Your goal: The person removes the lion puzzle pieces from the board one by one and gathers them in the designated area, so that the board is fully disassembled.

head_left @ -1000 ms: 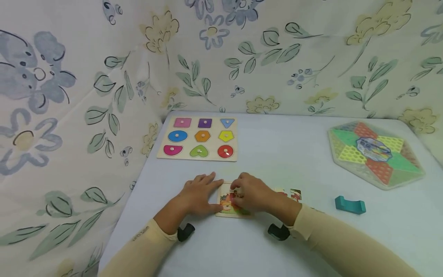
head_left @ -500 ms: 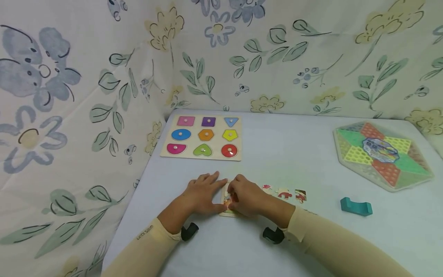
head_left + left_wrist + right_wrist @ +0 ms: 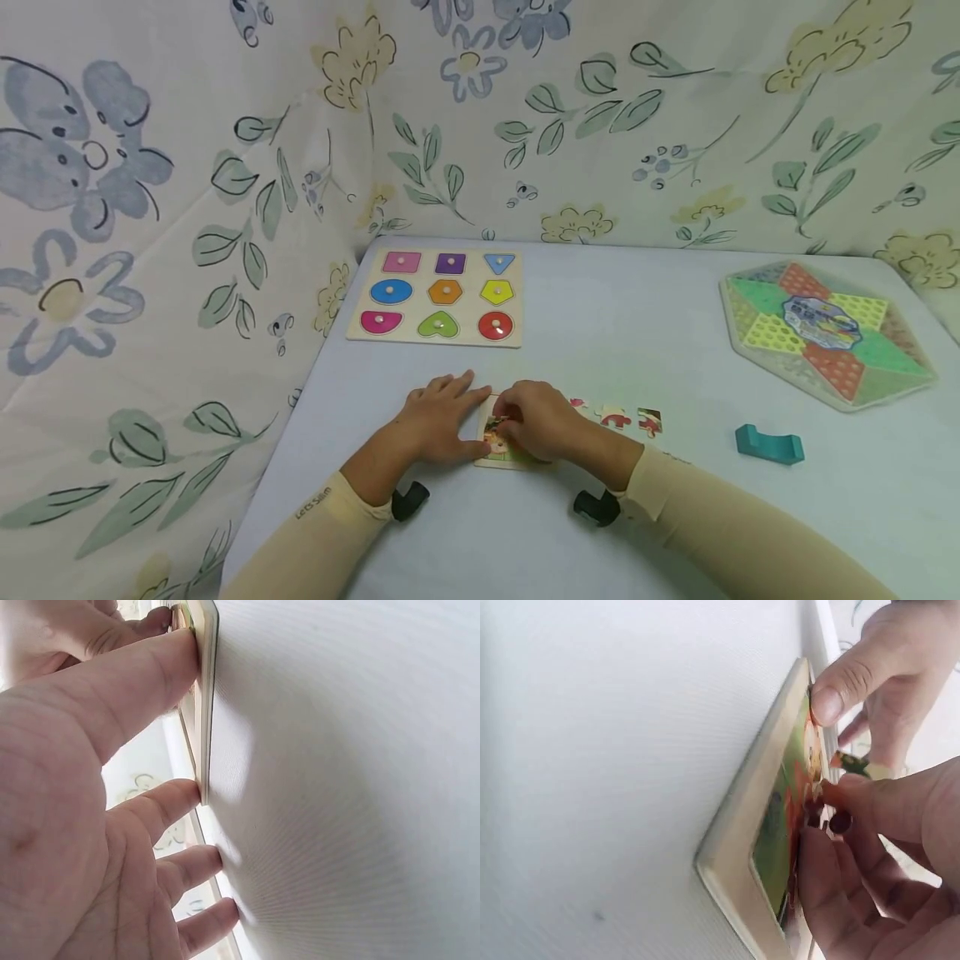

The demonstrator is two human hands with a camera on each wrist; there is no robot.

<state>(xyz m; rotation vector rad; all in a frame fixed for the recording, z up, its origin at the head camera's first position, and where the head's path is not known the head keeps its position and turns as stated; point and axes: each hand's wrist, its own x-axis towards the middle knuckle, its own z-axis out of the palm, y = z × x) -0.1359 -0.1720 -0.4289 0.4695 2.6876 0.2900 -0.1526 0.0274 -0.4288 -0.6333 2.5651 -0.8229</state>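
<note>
A small wooden jigsaw puzzle point(image 3: 495, 466) lies on the table between both hands, its picture partly filled in. My left hand point(image 3: 442, 422) has its fingers spread. Its thumb presses on the puzzle's left border, with the index fingertip at the upper left corner, as the left wrist view also shows. Over the middle of the tray, my right hand point(image 3: 546, 422) pinches a jigsaw piece point(image 3: 851, 763), tilted up off the picture in the right wrist view. Right of that hand lie loose jigsaw pieces point(image 3: 616, 418), partly hidden by the wrist.
Behind the hands lies a wooden shape board point(image 3: 472, 335) with several knobbed shapes. A hexagonal game board point(image 3: 832, 367) under clear plastic is at the back right. A teal curved block point(image 3: 769, 445) sits at the right. A floral cloth point(image 3: 585, 158) hangs behind the white table.
My right hand shifts and turns slightly over the puzzle, showing more of the picture and now a piece turned in its fingers. The left hand stays in place on the border.
</note>
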